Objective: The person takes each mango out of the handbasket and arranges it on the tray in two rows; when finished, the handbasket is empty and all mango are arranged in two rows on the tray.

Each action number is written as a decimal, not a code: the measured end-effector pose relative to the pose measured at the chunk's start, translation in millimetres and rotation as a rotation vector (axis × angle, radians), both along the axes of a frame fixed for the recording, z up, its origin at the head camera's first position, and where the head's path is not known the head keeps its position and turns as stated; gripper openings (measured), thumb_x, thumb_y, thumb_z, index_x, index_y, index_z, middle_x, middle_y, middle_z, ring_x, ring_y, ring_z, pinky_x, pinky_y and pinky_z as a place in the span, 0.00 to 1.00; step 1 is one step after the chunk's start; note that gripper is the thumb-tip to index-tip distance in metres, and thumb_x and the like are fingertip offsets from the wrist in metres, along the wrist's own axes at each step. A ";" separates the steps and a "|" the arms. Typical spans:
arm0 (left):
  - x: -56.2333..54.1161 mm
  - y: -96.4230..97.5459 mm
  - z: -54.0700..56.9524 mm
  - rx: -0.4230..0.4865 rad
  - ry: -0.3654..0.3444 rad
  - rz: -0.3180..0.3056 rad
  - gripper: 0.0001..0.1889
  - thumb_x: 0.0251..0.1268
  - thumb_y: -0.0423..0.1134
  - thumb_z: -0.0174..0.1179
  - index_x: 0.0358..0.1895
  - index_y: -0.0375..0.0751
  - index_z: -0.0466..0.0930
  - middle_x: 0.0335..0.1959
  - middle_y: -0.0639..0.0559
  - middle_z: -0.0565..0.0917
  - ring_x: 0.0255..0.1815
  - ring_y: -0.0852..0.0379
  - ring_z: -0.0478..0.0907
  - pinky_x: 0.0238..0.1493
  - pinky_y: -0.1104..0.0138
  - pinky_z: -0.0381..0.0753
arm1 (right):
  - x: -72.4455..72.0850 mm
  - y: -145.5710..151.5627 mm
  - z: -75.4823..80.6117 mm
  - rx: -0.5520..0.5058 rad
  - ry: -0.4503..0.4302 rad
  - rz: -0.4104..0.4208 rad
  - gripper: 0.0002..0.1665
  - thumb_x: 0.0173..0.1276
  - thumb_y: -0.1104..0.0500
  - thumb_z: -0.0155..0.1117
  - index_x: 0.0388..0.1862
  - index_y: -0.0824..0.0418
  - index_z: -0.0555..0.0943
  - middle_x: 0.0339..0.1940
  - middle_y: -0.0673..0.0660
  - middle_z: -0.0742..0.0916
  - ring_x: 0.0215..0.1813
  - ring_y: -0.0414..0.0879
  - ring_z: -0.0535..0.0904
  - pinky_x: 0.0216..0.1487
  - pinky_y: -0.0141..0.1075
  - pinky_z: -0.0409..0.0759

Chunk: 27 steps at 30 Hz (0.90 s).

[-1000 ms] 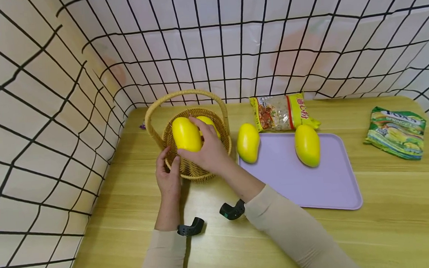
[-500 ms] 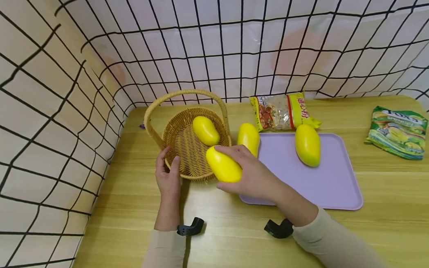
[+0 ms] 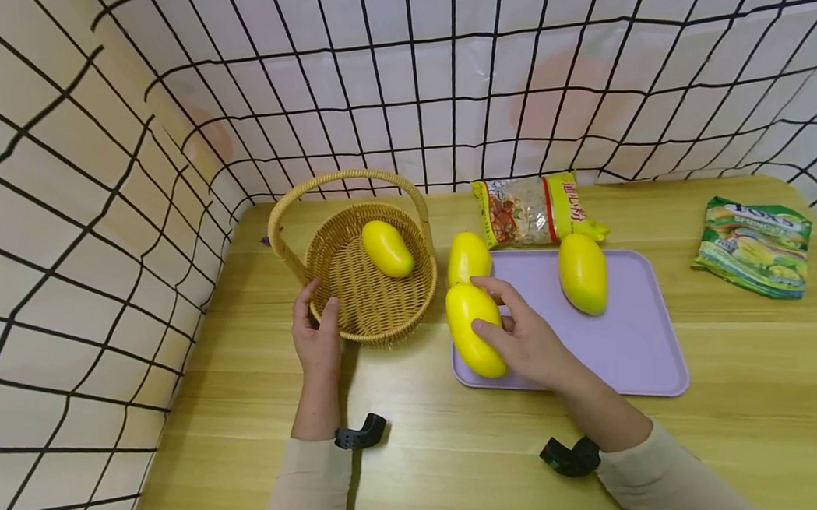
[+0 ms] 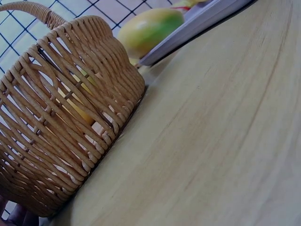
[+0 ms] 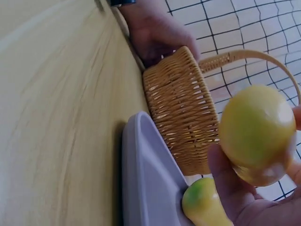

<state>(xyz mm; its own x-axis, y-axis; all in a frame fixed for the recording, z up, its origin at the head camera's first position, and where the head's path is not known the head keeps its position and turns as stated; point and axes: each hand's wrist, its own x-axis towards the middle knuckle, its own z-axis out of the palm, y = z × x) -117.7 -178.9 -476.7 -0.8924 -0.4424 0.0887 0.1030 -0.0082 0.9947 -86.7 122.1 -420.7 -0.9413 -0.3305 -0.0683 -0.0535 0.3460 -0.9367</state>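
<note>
My right hand [image 3: 522, 338] grips a yellow mango [image 3: 475, 330], thumb on its upper side, above the left edge of the lilac tray [image 3: 639, 358]. In the right wrist view the held mango [image 5: 256, 129] appears clear of the tray. My left hand [image 3: 317, 335] holds the near-left rim of the wicker basket [image 3: 385, 336], thumb over the rim. One mango [image 3: 388, 248] lies inside the basket, towards its far right. A second mango [image 3: 468, 256] sits at the tray's far-left corner, partly hidden by the held one. Another mango [image 3: 583, 274] lies at the tray's far side.
Behind the tray lies a yellow-and-clear food packet [image 3: 527, 210]. A green packet [image 3: 755, 245] rests at the far right of the wooden table [image 3: 435, 456]. The basket's tall handle [image 3: 347, 177] arches over it. Black grid mesh [image 3: 441, 101] stands at the back and left.
My right hand has lifted a mango out of the basket and carried it right, over the tray's left side. My left hand has stayed on the basket rim.
</note>
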 end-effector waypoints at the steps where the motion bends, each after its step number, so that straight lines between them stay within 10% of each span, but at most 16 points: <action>1: 0.1 0.1 0.1 0.003 0.000 0.003 0.23 0.71 0.31 0.57 0.68 0.34 0.72 0.75 0.45 0.68 0.77 0.51 0.62 0.78 0.54 0.61 | -0.4 0.3 0.5 -0.010 -0.038 -0.005 0.35 0.76 0.54 0.60 0.78 0.44 0.62 0.61 0.66 0.72 0.37 0.49 0.81 0.36 0.37 0.81; 12: 0.5 0.4 0.1 0.010 -0.001 -0.003 0.24 0.71 0.31 0.57 0.69 0.34 0.72 0.76 0.45 0.68 0.78 0.52 0.61 0.79 0.54 0.60 | -8.5 3.2 -4.0 0.220 -0.133 -0.024 0.39 0.69 0.38 0.67 0.75 0.40 0.65 0.63 0.64 0.77 0.61 0.59 0.75 0.52 0.46 0.77; 27: 0.5 0.3 -0.2 0.010 -0.007 -0.001 0.23 0.72 0.31 0.57 0.68 0.37 0.73 0.75 0.47 0.68 0.77 0.53 0.63 0.78 0.54 0.62 | -17.0 8.6 -17.7 0.235 -0.156 -0.011 0.41 0.66 0.38 0.70 0.75 0.44 0.67 0.47 0.59 0.80 0.45 0.51 0.75 0.43 0.38 0.74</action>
